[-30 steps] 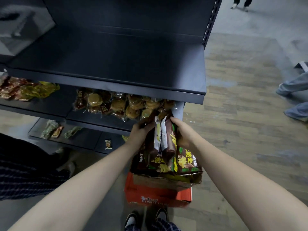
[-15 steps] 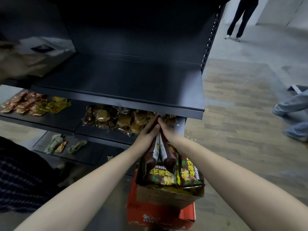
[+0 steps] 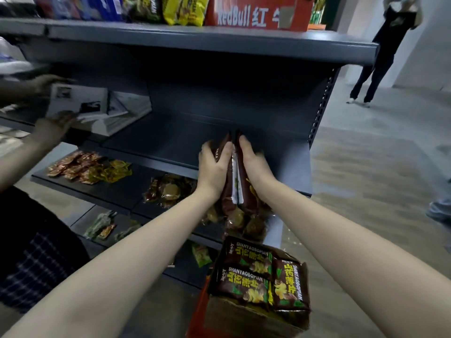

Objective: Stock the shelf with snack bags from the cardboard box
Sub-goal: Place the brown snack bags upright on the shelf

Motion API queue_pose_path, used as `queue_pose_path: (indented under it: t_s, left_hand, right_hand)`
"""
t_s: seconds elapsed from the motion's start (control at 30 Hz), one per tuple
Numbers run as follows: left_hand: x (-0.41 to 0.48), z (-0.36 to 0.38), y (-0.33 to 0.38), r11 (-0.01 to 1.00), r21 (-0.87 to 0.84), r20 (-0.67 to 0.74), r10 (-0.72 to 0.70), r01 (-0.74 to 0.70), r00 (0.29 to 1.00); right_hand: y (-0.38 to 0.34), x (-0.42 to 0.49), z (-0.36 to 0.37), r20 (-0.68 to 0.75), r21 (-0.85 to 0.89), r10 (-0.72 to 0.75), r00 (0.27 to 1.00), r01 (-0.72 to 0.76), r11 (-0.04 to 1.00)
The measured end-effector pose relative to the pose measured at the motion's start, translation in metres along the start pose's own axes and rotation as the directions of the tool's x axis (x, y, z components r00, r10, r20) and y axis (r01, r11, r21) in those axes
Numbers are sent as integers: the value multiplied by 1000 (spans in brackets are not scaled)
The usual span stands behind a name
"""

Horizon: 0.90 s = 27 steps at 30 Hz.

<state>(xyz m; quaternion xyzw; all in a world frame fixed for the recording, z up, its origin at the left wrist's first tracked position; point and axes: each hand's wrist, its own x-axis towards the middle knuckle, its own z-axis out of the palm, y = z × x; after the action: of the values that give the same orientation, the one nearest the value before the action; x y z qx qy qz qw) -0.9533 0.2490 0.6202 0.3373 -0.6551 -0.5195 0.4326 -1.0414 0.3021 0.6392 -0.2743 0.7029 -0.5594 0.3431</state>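
1. The view looks down along two bare forearms toward a dark metal shelf (image 3: 170,145).
2. The left hand (image 3: 211,167) and the right hand (image 3: 255,163) squeeze a small bundle of brown bags (image 3: 233,172) between them. The bags stand on edge, side by side.
3. Each grip is closed on the bundle. The thumbs lie along its upper edge and the fingers curl down its outer sides.
4. The bundle is at the shelf's front edge, with its far end over the bare board. It looks not yet set down.
5. Below, close to the person, an open cardboard box (image 3: 256,315) holds the remaining bags (image 3: 246,272). They lie flat and carry yellow lettering.
6. Handling, as a judgement:
   - The bags look light and puffed with air.
   - Their film is glossy, so they are likely to slide against one another.
   - The contents are probably brittle.
   - Even pressure on the two outer flat faces should keep the bundle together.
   - A hard squeeze could crush the snacks, and a loose one could let the middle bags slip out.
7. A lower shelf (image 3: 109,189) just under the hands carries clear-wrapped pastries (image 3: 170,191).
8. At far left, another person's blurred hands handle a booklet (image 3: 97,106).
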Motion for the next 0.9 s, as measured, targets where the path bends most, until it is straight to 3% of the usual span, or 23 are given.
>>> queue_pose_path:
  t_s: [0.1,0.17,0.27,0.4,0.53,0.73,0.9]
  left_hand:
    - [20,-3,18,987,0,-73,-162,162,984]
    - [31,-7,27,960,-34,-5,-279,279,960]
    - [36,-12,37,937,-106,150,-315,332,937]
    - [40,-16,42,956,-123,249,-231,268,940]
    - [50,-23,39,994,-35,162,-96,103,982]
    - [74,-41,21,998,43,15,49,-50,999]
    - [110,-67,3,983,162,-70,97,-84,993]
  right_hand:
    - [-21,7,4,-16,-28,-42,999,42,999]
    - [-32,10,5,47,6,-5,999,4,1000]
    - [-39,12,1,186,10,56,981,-59,998]
    - [-39,14,-4,263,25,51,963,-60,998]
    - [-41,17,2,279,0,-41,959,43,999]
    - [-42,34,33,38,1,-291,956,292,957]
    - [-41,63,54,-100,-109,-353,930,342,933]
